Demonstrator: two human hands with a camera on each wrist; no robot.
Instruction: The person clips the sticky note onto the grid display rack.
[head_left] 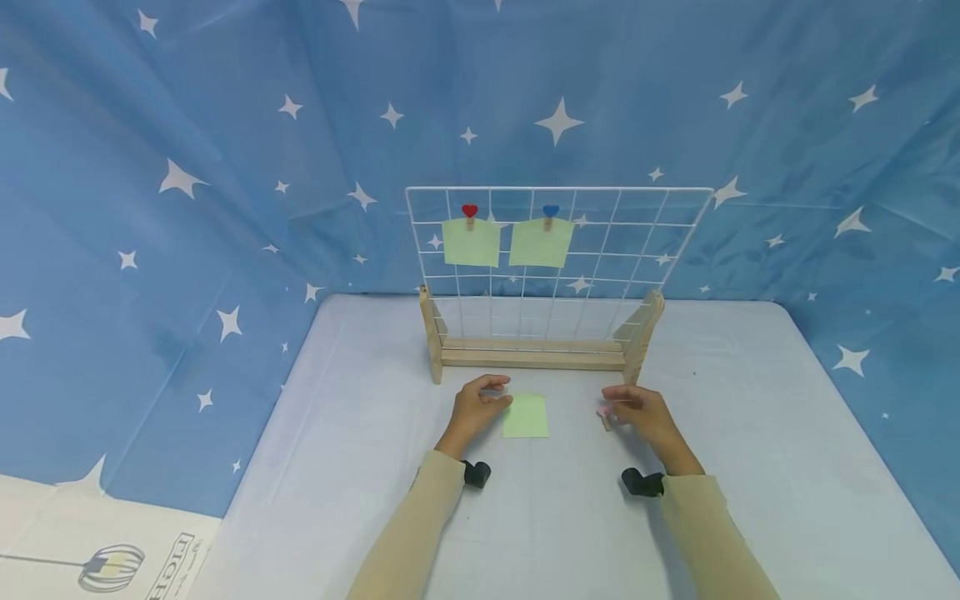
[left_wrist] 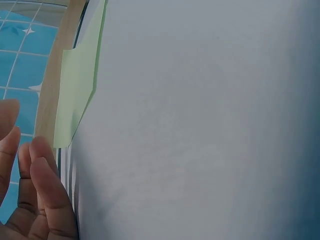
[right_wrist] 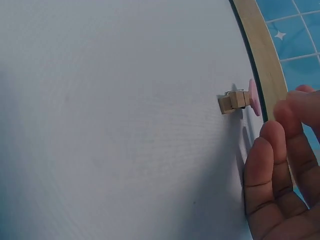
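A pale green paper note (head_left: 526,417) lies on the white table in front of the rack. My left hand (head_left: 472,410) is at its left side, thumb tip right by the upper left corner, fingers loosely curved with nothing held. In the left wrist view the note (left_wrist: 76,95) stands out beyond the fingertips and has a bent outline. To the right, a small wooden clothespin (head_left: 606,421) with a pink top rests on the table. My right hand (head_left: 647,415) hovers beside it, fingers relaxed; in the right wrist view the clothespin (right_wrist: 237,99) sits just off the fingertips.
A white wire grid (head_left: 637,253) stands in a wooden base (head_left: 532,359) at the table's back. Two green notes hang on it, one by a red heart clothespin (head_left: 470,212), the other by a blue heart clothespin (head_left: 551,212). A blue star-patterned curtain (head_left: 630,50) surrounds the table.
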